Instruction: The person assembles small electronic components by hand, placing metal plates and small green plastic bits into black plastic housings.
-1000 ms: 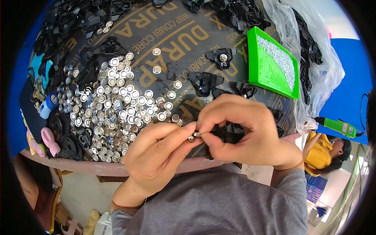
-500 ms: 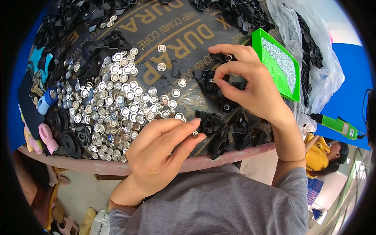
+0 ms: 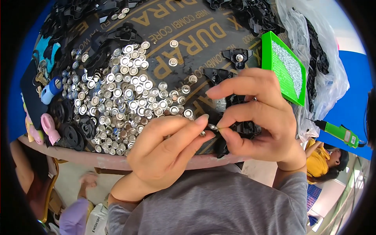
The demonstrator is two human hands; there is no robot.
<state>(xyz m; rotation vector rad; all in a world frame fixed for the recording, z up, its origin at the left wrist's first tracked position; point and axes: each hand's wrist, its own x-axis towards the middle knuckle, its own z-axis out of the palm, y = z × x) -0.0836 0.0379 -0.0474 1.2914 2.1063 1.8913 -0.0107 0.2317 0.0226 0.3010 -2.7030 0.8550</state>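
My left hand (image 3: 166, 143) is closed in a pinch, with a small round metal cap (image 3: 202, 133) at its fingertips. Close beside it, thumb and forefinger of my right hand (image 3: 260, 113) pinch another small metal cap (image 3: 212, 127). The two hands nearly meet above the table's front part. Beyond my right hand lies a black plastic bracket (image 3: 247, 54) with a metal cap at its middle. A second black bracket (image 3: 215, 74) sits nearer, and several more are partly hidden under my right hand. Left of my hands spreads a heap of shiny metal caps (image 3: 135, 84).
A green tray (image 3: 266, 51) of tiny silvery pieces stands at the right, beside clear plastic bags (image 3: 333, 86). Farther right is a green electric screwdriver (image 3: 340, 133). Blue (image 3: 51, 91) and pink (image 3: 49, 126) handled tools lie left. Other people are near the table's lower left and right.
My right hand has come away from a black bracket, down and toward my left hand, which stays almost in place. The view has shifted slightly. A purple-clothed person has appeared at lower left.
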